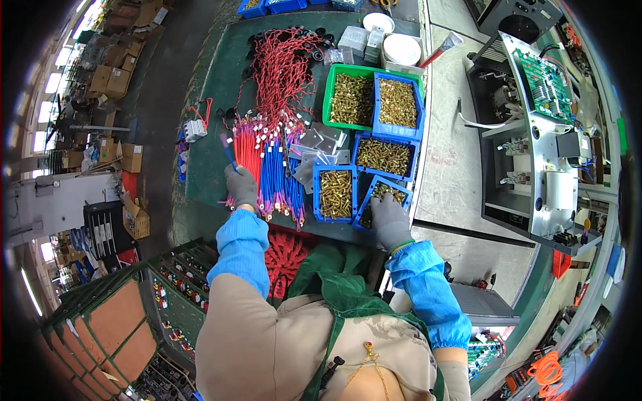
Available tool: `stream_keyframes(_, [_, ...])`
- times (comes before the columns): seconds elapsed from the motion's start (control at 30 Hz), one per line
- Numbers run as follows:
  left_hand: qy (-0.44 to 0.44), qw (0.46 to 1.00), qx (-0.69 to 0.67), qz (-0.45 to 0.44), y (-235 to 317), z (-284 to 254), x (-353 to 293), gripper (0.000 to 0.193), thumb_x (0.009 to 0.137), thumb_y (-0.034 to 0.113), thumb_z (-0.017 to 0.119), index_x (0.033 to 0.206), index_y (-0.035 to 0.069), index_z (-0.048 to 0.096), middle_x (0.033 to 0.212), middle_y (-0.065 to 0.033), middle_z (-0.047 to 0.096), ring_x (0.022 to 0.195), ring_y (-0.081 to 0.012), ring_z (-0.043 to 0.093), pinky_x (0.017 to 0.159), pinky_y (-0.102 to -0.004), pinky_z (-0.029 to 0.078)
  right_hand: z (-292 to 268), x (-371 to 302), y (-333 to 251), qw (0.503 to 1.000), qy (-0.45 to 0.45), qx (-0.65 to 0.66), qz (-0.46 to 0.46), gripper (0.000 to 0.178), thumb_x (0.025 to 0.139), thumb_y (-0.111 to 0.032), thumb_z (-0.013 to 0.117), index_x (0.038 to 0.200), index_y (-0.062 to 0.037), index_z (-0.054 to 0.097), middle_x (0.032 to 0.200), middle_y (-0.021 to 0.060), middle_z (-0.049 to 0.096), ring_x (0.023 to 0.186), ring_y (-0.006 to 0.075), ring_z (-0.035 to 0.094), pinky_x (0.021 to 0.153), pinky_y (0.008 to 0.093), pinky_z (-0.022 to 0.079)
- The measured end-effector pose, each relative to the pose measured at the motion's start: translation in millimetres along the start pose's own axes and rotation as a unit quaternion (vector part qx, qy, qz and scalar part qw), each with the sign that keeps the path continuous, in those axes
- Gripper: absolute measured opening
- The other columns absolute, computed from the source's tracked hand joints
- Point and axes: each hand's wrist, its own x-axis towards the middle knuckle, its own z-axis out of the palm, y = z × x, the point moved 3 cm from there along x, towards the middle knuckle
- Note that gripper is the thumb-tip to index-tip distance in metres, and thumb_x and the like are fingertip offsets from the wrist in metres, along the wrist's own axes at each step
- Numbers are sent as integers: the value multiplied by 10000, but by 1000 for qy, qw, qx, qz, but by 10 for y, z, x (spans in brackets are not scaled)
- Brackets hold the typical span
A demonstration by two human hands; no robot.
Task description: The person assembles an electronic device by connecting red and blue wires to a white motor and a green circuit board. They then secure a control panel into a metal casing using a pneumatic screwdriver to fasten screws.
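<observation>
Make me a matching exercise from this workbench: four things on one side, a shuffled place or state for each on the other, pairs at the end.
Things
1. Left hand
2. Right hand
3. Green bin
4. Twisted red wires

Places and states
A. Containing small brass-coloured pieces
B. Reaching into a small blue bin
C. Lying beyond the straight red cables
D. Holding a single blue cable

Pairs: 1-D, 2-B, 3-A, 4-C
</observation>
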Motion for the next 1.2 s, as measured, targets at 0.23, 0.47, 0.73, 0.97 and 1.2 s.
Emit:
stream_keyframes(0.23, [-157,983,55,73,429,657,-317,355,746,357,696,864,24,667,766,-194,664,741,-364,654,653,-456,495,37,-19,226,989,83,121,6,153,785,-109,608,930,-66,584,901,194,584,774,315,641,687,399,532])
stream_keyframes(0.47, [-189,979,44,54,428,801,-242,355,776,295,639,891,-40,631,807,-233,660,769,-390,647,672,-466,493,-28,-345,435,609,29,784,117,108,843,-34,627,920,10,565,785,62,598,670,138,579,631,273,499])
stream_keyframes(0.73, [-200,976,-45,67,405,629,-138,297,809,259,655,961,7,616,780,-164,647,730,-307,633,655,-410,471,12,-629,395,531,54,833,147,175,859,-40,623,1013,14,559,910,91,607,795,176,614,708,304,547])
stream_keyframes(0.97, [-245,932,-262,-56,352,572,-123,244,900,269,600,977,38,593,670,-15,547,588,-141,549,524,-333,422,0,-793,365,512,52,847,133,123,862,-18,601,980,-7,570,909,85,620,745,156,610,670,262,540])
stream_keyframes(1.2, [-56,987,-91,124,718,265,-166,296,837,302,609,977,42,619,781,-162,648,774,-346,626,710,-447,489,-73,-1033,392,503,89,851,124,134,857,-55,623,976,-19,574,909,77,610,742,149,594,658,256,524])
